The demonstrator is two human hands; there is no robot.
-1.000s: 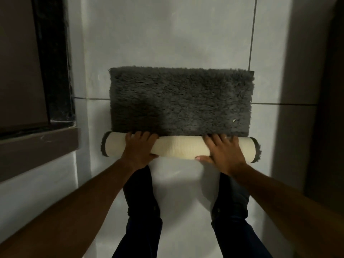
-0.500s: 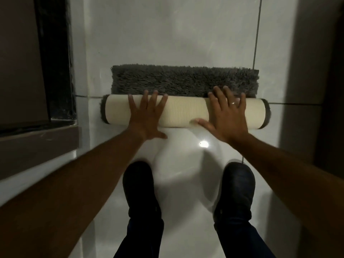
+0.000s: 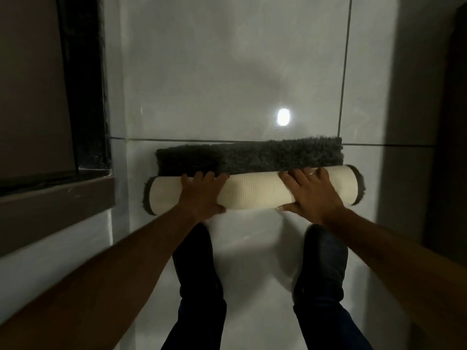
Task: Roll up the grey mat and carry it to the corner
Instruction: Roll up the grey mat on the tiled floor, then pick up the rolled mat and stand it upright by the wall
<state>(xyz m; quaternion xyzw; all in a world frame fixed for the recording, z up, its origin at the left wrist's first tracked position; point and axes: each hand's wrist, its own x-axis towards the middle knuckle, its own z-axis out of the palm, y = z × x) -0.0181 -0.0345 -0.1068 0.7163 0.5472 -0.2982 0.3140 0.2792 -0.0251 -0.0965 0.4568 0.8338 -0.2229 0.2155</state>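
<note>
The grey mat [image 3: 252,157] lies on the white tiled floor, mostly rolled into a tube with its cream backing [image 3: 252,192] facing out. Only a narrow strip of shaggy grey pile stays flat beyond the roll. My left hand [image 3: 202,195] rests on top of the roll left of centre, fingers curled over its far side and thumb at the near side. My right hand [image 3: 313,193] grips the roll right of centre the same way, a ring on one finger.
My two dark shoes [image 3: 199,261] [image 3: 321,261] stand just behind the roll. A dark door frame [image 3: 83,84] and a brown threshold [image 3: 55,198] run along the left. A dark wall or door edge [image 3: 444,122] stands at the right. A light glare [image 3: 283,116] shines on the floor ahead.
The roll has grown thicker as more flat pile was taken in. My hands went from flat palms pushing on the roll to fingers curled over it.
</note>
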